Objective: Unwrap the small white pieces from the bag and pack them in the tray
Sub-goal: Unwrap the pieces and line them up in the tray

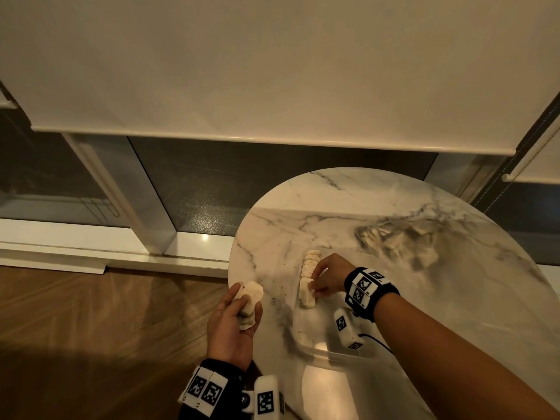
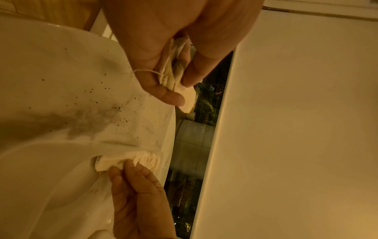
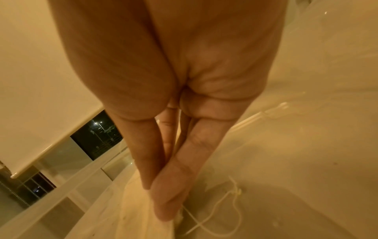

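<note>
The left hand grips a small stack of white pieces beside the surface. The right hand pinches one piece in the tray.

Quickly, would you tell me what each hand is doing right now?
Left hand: grips a bundle of tea bags.
Right hand: pinches a tea bag in the tray.

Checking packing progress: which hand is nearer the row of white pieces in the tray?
Right. The right hand touches the row of white pieces; the left hand holds other pieces off the table's edge.
</note>
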